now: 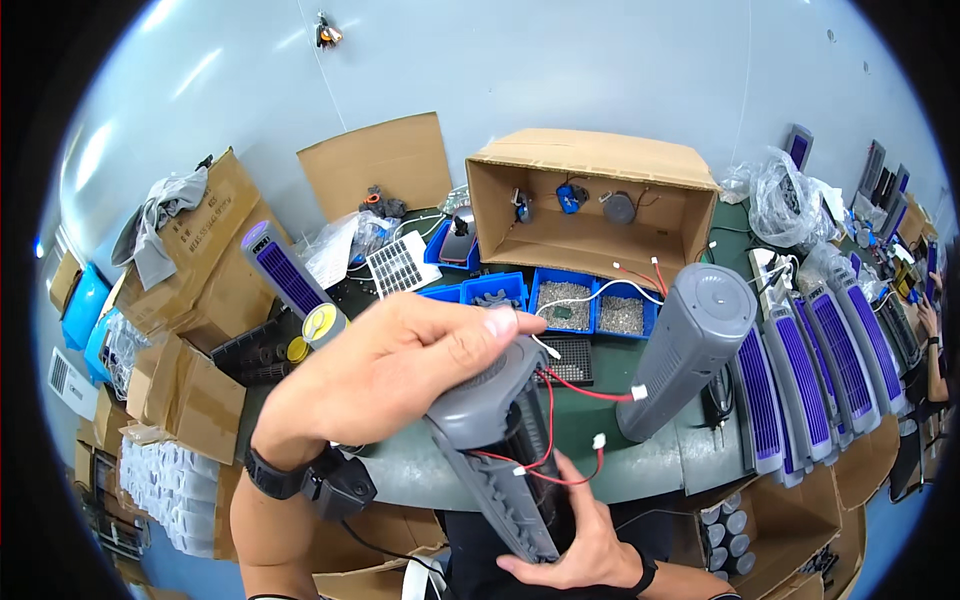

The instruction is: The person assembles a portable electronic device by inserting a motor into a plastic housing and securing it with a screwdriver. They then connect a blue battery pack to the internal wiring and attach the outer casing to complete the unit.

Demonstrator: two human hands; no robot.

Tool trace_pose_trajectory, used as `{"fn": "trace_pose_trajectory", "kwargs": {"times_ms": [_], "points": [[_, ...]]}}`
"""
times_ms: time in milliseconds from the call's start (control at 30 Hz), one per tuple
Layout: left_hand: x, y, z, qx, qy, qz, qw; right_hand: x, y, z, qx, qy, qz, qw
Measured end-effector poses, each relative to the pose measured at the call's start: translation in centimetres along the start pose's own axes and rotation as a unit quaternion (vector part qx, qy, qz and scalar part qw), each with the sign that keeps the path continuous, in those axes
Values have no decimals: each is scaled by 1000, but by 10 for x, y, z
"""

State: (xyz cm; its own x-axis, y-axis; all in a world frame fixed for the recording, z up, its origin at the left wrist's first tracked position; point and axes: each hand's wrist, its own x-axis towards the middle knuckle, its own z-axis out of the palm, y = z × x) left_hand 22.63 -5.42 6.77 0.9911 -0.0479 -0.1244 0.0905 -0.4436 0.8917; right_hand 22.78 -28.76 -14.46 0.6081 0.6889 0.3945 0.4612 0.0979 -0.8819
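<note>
A grey tower fan housing (490,490) stands tilted in front of me, with a dark drum-shaped blower (530,430) showing in its open side. My left hand (400,365) lies over the housing's top end, thumb stretched across it and the other fingers mostly hidden. Lower down, my right hand (590,545) grips the side, its thumb near the bottom edge. Red wires (552,410) with white plugs hang out near the top and along the open side. Just right of it, a second grey tower fan housing (690,345) stands upright on the table.
Behind are blue bins (563,300) of small parts and a cardboard box (590,235) with motors. Several purple-grilled fan parts (805,370) lean at the right, another (285,265) at the left. Cartons (190,390) crowd the left side. A co-worker's hand (930,320) shows far right.
</note>
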Motion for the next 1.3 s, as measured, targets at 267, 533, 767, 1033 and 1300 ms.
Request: {"fn": "trace_pose_trajectory", "kwargs": {"times_ms": [267,533,767,1033,1300], "points": [[18,-48,1,-97,-31,-40,994,-29,29,-8,539,-230,261,767],[-26,-82,78,-118,190,27,974,-33,63,1,603,-221,289,710],[18,-87,15,-33,35,-86,995,-34,68,7,627,-266,306,665],[36,-103,37,40,-76,-108,990,-51,64,22,614,-292,325,657],[26,-103,63,118,18,-108,987,-45,68,27,552,-315,308,708]]}}
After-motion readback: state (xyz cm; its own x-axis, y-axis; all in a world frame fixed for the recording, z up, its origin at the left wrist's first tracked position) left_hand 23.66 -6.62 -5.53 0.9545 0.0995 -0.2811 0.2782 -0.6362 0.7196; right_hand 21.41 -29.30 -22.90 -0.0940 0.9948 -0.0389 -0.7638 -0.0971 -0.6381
